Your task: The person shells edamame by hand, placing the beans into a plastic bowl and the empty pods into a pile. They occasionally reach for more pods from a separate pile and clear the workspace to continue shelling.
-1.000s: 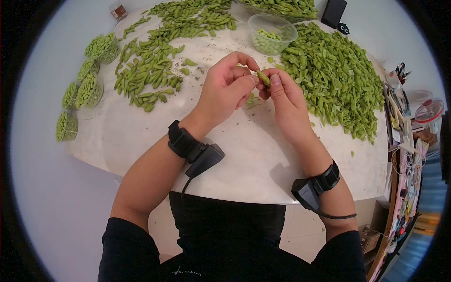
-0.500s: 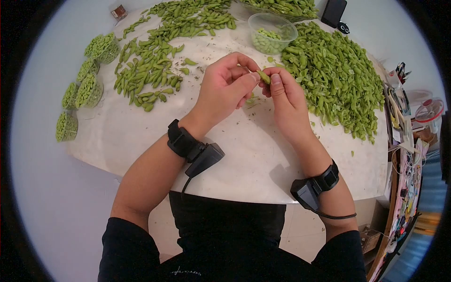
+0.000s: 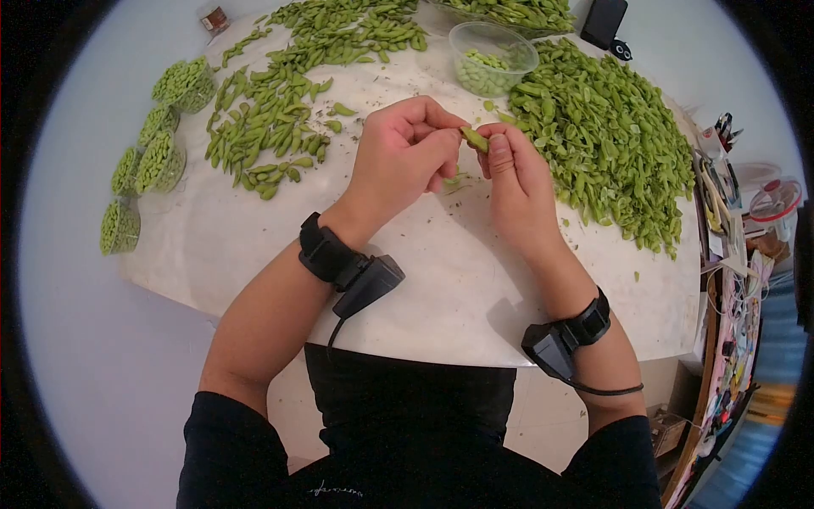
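Note:
Between the thumb and fingers of my right hand (image 3: 519,182) is a green bean pod (image 3: 474,139), tilted above the table. My left hand (image 3: 405,155) is closed in a pinch at the pod's left tip; whether it grips the tip or anything small is hidden. Just beyond my hands, a round clear tub (image 3: 492,32) holds some loose green beans (image 3: 485,75). A large heap of split pods (image 3: 606,144) lies to the right. Whole pods (image 3: 271,127) are spread at the left and back.
Several clear containers packed with shelled beans (image 3: 159,161) line the left edge. A tray of pods (image 3: 509,13) sits at the back. Near the right back corner are a black phone (image 3: 603,22) and a small black object (image 3: 621,50). Stationery (image 3: 726,127) stands at the right.
My left thumb and fingers have drawn slightly left, and more of the pod shows in my right hand.

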A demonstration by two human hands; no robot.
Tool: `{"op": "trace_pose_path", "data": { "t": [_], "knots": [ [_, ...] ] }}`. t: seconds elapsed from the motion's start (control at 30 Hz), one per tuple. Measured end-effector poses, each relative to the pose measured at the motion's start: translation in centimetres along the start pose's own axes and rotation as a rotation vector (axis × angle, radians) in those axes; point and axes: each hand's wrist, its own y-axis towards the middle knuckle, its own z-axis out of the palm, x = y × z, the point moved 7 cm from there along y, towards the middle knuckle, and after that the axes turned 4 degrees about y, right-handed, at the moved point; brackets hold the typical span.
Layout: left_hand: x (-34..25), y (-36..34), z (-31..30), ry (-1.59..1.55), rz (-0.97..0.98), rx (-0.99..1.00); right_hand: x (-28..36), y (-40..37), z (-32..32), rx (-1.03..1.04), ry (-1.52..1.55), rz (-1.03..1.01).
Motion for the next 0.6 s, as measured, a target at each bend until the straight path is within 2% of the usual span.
{"op": "trace_pose_path", "data": {
  "t": [0.07, 0.17, 0.27, 0.37, 0.6],
  "knots": [
    [-0.2, -0.2, 0.1, -0.026, -0.032, -0.018, -0.5, 0.0, 0.1, -0.013, 0.138, 0.067],
    [0.8, 0.2, -0.2, -0.1, -0.087, 0.008, -1.5, -0.2, 1.3, 0.049, 0.618, 0.298],
    [1.3, 0.4, -0.1, -0.205, -0.113, 0.039, -1.7, -0.3, 1.7, 0.102, 0.701, 0.375],
    [1.3, 0.3, 0.1, -0.259, -0.119, 0.039, -1.4, -0.4, 1.9, 0.043, 0.775, 0.421],
    [1.6, 0.5, 0.0, -0.258, -0.107, 0.058, -1.2, -0.5, 2.0, 0.144, 0.81, 0.43]
  ]
}}
